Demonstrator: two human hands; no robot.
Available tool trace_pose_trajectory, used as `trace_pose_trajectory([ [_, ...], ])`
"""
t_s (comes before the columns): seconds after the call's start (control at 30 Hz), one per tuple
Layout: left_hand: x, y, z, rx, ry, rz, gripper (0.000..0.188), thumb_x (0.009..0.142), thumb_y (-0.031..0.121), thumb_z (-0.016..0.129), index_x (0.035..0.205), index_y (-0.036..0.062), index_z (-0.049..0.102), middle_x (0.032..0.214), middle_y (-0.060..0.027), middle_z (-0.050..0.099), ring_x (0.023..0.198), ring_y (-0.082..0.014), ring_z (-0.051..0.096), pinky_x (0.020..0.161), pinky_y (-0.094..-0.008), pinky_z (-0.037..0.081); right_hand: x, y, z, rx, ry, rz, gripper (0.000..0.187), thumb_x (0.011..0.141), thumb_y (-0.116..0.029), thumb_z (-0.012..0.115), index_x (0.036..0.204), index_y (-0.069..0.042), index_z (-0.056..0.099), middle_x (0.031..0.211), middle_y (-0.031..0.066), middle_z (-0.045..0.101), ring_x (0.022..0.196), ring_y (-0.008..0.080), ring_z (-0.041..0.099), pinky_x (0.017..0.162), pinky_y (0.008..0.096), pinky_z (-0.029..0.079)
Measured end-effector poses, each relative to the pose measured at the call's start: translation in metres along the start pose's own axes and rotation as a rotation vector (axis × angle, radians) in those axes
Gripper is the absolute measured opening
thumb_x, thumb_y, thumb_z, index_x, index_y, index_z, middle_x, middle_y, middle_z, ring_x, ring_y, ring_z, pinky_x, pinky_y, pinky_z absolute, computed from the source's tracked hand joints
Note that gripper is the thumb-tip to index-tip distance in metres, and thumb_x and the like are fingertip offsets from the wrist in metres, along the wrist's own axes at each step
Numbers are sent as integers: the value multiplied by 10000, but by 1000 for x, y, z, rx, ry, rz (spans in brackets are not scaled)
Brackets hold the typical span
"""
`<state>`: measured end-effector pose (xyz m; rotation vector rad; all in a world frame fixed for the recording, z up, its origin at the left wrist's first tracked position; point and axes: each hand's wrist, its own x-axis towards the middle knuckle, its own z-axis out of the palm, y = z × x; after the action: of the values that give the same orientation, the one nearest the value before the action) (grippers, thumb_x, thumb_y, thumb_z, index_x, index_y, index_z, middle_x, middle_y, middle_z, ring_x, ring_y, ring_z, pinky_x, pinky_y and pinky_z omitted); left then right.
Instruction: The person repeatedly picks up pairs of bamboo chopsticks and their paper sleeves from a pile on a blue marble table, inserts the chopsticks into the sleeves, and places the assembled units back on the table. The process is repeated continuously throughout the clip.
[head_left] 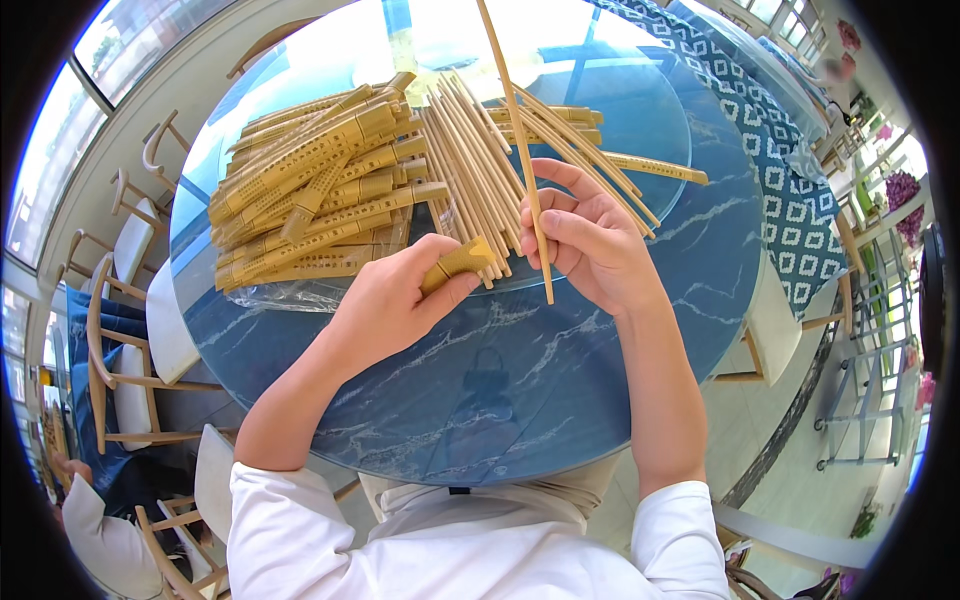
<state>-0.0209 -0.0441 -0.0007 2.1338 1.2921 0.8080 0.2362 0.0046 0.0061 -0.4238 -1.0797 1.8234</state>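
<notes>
My left hand (385, 298) is closed around a tan paper chopstick sleeve (458, 264), whose end sticks out past the thumb. To its right, my right hand (592, 238) pinches a long wooden chopstick (517, 125) near its lower end, so that it stands steeply upward. The chopstick's lower tip is apart from the sleeve. Just beyond my hands lies a row of bare wooden chopsticks (470, 165), and several more chopsticks (585, 150) fan out behind the right hand. A large heap of tan printed chopstick sleeves (310, 180) lies to the left.
All of this rests on a round blue marbled table (450, 400) with a glass turntable (668, 120). Clear plastic wrap (285, 295) lies under the heap. More sleeves (655, 168) are at the right. Wooden chairs (135, 375) surround the table; another person's sleeve (105, 535) shows lower left.
</notes>
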Motion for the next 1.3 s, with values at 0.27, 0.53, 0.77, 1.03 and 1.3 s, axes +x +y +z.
trace_pose_trajectory([
  [0.27, 4, 3, -4, -410, -202, -317, 222, 1050, 223, 671, 1163, 39, 619, 803, -40, 670, 638, -102, 612, 587, -276, 492, 0, 3, 1, -48, 71, -76, 280, 1000, -26, 668, 1270, -14, 595, 1040, 89, 706, 988, 183, 736, 895, 360, 645],
  [0.53, 5, 6, -6, -606, -214, -327, 181, 1069, 170, 631, 1200, 45, 616, 887, -12, 692, 648, -39, 612, 539, -194, 485, 0, 11, 10, -291, 139, -261, 185, 1018, -18, 638, 1191, -29, 574, 1046, 87, 702, 1018, 166, 732, 926, 354, 643],
  [0.77, 6, 3, -9, -670, -243, -361, 232, 1065, 189, 640, 1242, 41, 619, 941, -16, 705, 745, -49, 641, 607, -223, 524, -2, 12, 11, -353, 110, -378, 202, 1017, 11, 619, 1208, -33, 566, 1061, 90, 695, 1048, 166, 721, 940, 349, 625],
  [1.03, 5, -4, 1, -831, -201, -294, 175, 1072, 133, 618, 1209, 27, 601, 1080, -98, 749, 742, -83, 695, 662, -233, 573, -2, 14, 12, -389, 57, -433, 226, 1006, 44, 619, 1210, -43, 572, 1054, 79, 685, 1044, 148, 700, 934, 317, 601],
  [1.3, 6, -5, 2, -850, -170, -326, 216, 1073, 166, 628, 1229, 18, 614, 1093, -126, 763, 770, -110, 729, 680, -246, 593, -3, 11, 10, -380, 41, -418, 218, 1010, 47, 605, 1206, -42, 570, 1038, 60, 664, 1024, 132, 688, 923, 327, 613],
])
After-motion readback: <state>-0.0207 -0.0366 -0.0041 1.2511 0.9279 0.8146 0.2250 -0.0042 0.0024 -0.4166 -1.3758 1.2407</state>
